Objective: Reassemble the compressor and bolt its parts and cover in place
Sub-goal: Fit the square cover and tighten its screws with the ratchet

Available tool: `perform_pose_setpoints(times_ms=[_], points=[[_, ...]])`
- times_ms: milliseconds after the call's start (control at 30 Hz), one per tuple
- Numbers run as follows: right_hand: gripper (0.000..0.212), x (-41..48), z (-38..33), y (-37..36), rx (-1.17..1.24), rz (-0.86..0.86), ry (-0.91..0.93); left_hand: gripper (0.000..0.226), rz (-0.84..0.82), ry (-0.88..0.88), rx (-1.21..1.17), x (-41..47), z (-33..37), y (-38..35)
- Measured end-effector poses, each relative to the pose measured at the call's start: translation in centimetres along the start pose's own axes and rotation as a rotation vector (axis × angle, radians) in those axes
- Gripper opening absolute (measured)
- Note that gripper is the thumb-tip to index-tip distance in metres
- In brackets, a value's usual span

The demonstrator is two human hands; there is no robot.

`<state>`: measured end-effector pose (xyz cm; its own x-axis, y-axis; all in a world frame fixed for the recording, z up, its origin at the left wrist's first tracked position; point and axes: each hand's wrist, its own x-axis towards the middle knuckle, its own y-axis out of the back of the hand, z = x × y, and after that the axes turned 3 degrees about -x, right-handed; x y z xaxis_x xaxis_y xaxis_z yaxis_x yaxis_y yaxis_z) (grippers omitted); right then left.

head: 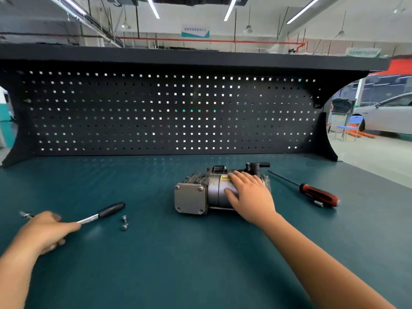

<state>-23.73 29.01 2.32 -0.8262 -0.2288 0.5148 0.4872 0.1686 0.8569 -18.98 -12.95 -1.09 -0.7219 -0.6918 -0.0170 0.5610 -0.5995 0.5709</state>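
Grey metal compressor (211, 192) with a cylindrical body lies on its side at the middle of the teal surface (178, 264). Its square end plate (189, 198) faces left and toward the camera, with a fastener head at each of the four corners. Right hand (249, 195) rests on top of the cylinder, fingers straight and spread beside a yellow label (225, 177), thumb on the near side; it lies flat, not clasping. Left hand (44, 230), blurred, is well to the left of the compressor, fingers curled round the metal shaft of a ratchet wrench with a black handle (107, 210). The handle points toward the compressor. Two small loose silver bolts (124, 223) lie just beside the handle, between wrench and compressor, apart from both hands. Right of the compressor lies a long screwdriver with a red and black handle (318, 195), with a small silver bit (319, 204) just beside its grip. Black perforated pegboard (156, 112) stands along the back edge of the surface
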Motion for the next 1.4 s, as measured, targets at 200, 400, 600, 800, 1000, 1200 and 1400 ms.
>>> perform_pose_setpoints(times_ms=[200, 400, 600, 800, 1000, 1200, 1400], points=[[0.053, -3.7, 2.7, 0.0, 0.101, 0.238, -0.102, 0.067, 0.042, -0.017, 0.024, 4.4, -2.2, 0.1], [0.066, -4.0, 5.3, 0.1, 0.758, -0.030, -0.503, 0.069, 0.196, -0.227, 0.046, -2.1, 2.1, 0.4], [0.063, -4.0, 5.8, -0.3, 0.615, -0.061, -0.506, 0.030, 0.164, -0.570, -0.121, -11.0, 7.0, -3.3], [0.071, -3.8, 5.8, -0.2, 0.682, -0.060, -0.491, 0.009, -0.488, -0.316, -0.518, -18.1, 10.6, -8.7], [0.080, -2.8, 5.6, -1.0, 1.081, -0.075, -0.627, 0.034, -0.835, 0.262, -0.864, -20.0, 14.2, -13.5], [0.074, -1.8, 6.0, -1.7, 1.321, 0.016, -0.837, 0.052, -0.808, 0.372, -0.950, -21.4, 15.7, -18.3], [0.062, -2.0, 5.5, -1.0, 1.329, -0.059, -0.938, 0.054, -0.750, 0.321, -0.981, -19.4, 15.6, -19.1]])
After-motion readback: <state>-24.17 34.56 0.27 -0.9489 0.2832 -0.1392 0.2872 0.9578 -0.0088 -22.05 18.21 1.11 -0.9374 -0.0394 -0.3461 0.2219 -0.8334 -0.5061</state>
